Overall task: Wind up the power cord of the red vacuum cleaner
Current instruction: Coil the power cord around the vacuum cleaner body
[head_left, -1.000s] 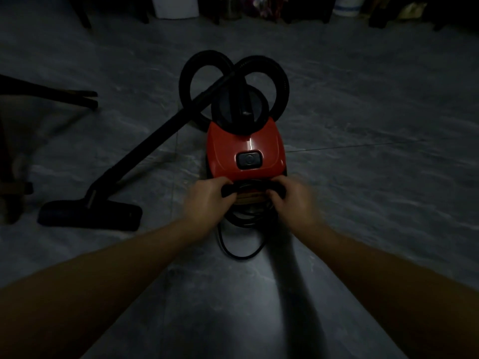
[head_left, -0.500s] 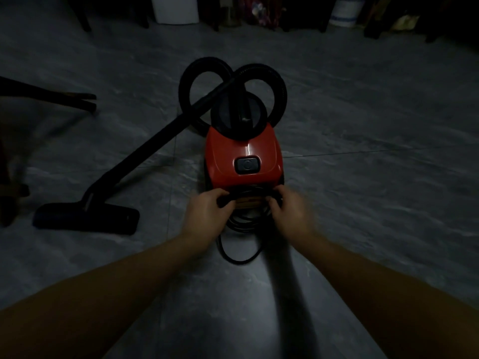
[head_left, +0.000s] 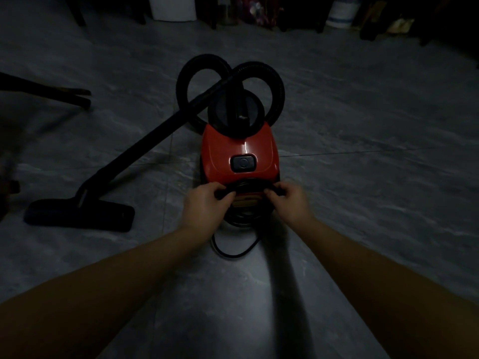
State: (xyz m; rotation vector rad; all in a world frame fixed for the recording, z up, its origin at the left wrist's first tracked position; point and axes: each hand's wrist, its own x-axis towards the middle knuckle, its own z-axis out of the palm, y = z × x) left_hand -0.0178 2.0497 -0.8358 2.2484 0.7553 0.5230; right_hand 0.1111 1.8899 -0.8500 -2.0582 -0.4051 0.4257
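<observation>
Lest coils slip, seemingly, left hand (head_left: pixel 204 203) and right hand (head_left: pixel 290 200) each pinch the power cord (head_left: pixel 241 221) against the red vacuum cleaner (head_left: pixel 239 146) beyond.

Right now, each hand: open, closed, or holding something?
Left hand: closed, gripping the black power cord at the rear of the red vacuum cleaner.
Right hand: closed, gripping the same cord.

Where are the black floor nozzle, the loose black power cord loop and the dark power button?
Black floor nozzle (head_left: pixel 77 215): head view, flat top.
Loose black power cord loop (head_left: pixel 233 257): head view, lowest bend.
Dark power button (head_left: pixel 243 163): head view, centre.
</observation>
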